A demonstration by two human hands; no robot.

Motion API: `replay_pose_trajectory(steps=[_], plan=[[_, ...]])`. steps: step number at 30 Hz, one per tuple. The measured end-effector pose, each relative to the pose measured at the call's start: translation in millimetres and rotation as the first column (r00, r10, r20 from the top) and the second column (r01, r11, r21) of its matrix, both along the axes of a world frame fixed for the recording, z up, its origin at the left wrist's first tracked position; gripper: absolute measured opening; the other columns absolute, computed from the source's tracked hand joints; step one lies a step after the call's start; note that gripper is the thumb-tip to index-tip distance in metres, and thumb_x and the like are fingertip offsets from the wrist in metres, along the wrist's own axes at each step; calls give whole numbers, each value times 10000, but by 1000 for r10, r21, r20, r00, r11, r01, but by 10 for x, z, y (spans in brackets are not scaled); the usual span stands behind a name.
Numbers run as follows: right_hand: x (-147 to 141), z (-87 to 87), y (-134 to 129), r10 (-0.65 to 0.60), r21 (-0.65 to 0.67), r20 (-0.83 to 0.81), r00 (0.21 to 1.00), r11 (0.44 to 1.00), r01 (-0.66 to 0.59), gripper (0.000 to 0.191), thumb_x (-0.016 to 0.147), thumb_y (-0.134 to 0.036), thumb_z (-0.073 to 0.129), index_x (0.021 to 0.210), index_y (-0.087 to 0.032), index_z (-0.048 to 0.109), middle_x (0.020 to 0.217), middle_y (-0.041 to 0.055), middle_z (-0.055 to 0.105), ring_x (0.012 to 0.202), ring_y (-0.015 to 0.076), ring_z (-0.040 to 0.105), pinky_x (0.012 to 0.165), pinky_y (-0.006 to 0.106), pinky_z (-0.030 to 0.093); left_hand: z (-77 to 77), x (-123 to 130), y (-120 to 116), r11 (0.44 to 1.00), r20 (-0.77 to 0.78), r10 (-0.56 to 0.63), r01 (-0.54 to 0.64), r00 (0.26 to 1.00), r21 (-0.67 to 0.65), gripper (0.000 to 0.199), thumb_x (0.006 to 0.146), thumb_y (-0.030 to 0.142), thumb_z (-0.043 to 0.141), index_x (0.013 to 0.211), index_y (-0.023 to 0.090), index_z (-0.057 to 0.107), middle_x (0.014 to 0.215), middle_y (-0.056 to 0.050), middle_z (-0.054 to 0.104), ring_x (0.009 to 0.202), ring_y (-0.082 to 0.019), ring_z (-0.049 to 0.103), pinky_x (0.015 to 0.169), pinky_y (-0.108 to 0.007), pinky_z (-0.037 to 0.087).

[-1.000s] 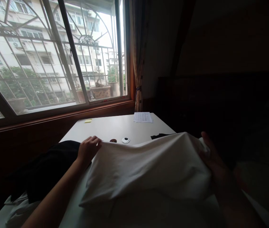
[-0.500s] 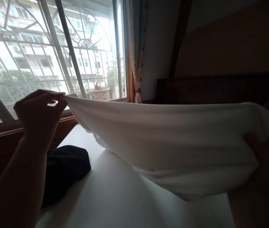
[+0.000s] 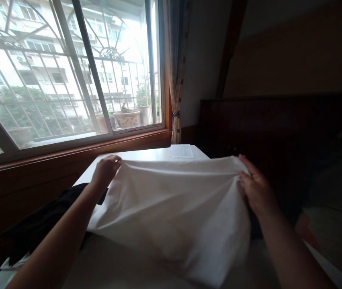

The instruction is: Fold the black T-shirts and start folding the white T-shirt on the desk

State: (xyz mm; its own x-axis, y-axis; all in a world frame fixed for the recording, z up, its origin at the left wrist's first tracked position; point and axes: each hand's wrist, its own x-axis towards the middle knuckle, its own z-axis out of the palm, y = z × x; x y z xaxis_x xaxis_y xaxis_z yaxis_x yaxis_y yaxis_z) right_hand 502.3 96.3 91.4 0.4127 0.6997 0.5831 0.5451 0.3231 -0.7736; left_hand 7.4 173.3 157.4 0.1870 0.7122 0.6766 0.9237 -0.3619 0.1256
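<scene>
I see the white cloth in the lower middle of the frame, with bare tabletop beyond its upper edge. The fabric hangs in soft, slanting folds; the left hand, stretched forward, pinches its upper-left corner, and the right hand, half curled, grips its upper-right corner.

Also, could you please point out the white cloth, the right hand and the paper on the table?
White cloth (image 3: 173,196): head view, middle of its hanging front.
Right hand (image 3: 257,188): head view, back of the hand.
Paper (image 3: 182,151): head view, middle of its upper face.
</scene>
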Motion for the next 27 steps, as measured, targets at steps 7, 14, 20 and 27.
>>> replay_pose_trajectory(steps=[7,14,20,27], plan=[[-333,-728,-78,-41,18,556,830,999,37,268,917,-313,534,1070,-223,734,1228,112,664,1174,318,587,1083,543,413,-722,346,-571,835,-68,-334,261,940,-484,241,940,392,607,1100,243,707,1119,-58,704,952,-229,668,834,-321,513],[-1117,-821,-162,481,-357,595,644,876,-325,389,910,-250,578,1292,-267,650,1298,58,656,1197,278,590,1052,475,483,-1199,707,-885,787,-337,-382,112,861,-607,185,950,198,545,927,189,729,996,-109,695,932,-257,632,774,-363,514],[-1561,-808,-140,574,-443,607,550,819,-365,567,894,-324,664,1443,-268,531,1412,82,596,1280,295,547,1062,478,476,-1153,734,-888,841,-438,-344,66,831,-537,195,919,109,523,860,163,701,923,-99,690,832,-240,643,705,-357,517],[-1886,-467,-69,468,-349,743,478,881,-320,326,968,-343,576,1261,-222,651,1184,117,712,1043,301,651,867,432,533,-442,761,-1014,947,-432,-233,101,871,-306,239,947,131,487,799,178,669,821,-70,649,732,-198,613,631,-318,475]])
